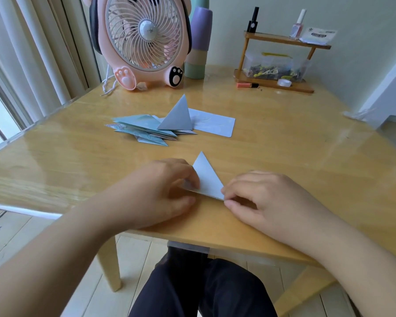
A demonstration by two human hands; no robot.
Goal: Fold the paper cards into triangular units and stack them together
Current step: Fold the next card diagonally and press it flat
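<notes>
Pale blue folded paper triangle (206, 177) lying flat on the wooden tabletop (284, 143), near its front edge. Left hand (160, 188) pinching one corner, right hand (261, 197) pinching the other. Light, thin, bendy, easy to crease; best held by corners.

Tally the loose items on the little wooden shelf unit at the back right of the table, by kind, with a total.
Nail polish bottles: 2, black and pink, top tier
Paper packet: 1, top tier
Clear plastic box of small bits: 1, lower tier
Roll of clear tape: 1, lower tier
Total: 5
</notes>
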